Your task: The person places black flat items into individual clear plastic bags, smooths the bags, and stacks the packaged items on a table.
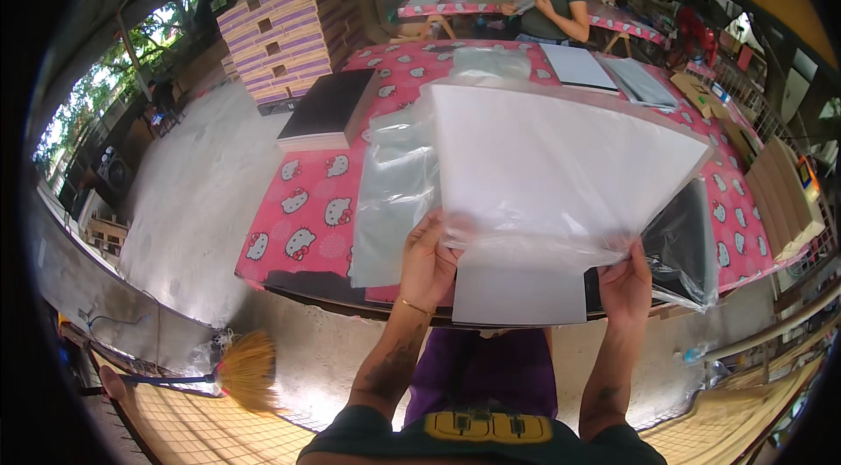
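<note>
Both my hands hold a white sheet or panel in a clear plastic bag, raised at a tilt over the table. My left hand grips its near left corner, fingers closed on the loose plastic. At the near right corner my right hand pinches the plastic too. Below the bag, a pale grey panel lies at the table's near edge between my hands. Flat clear plastic bags lie to the left. Beside my right hand is a black panel in clear plastic, partly covered by the raised bag.
A pink patterned cloth covers the table. On it are a black-topped stack, a white stack and more bagged panels. Piled boxes stand at far left. A person stands beyond the table. A broom lies lower left.
</note>
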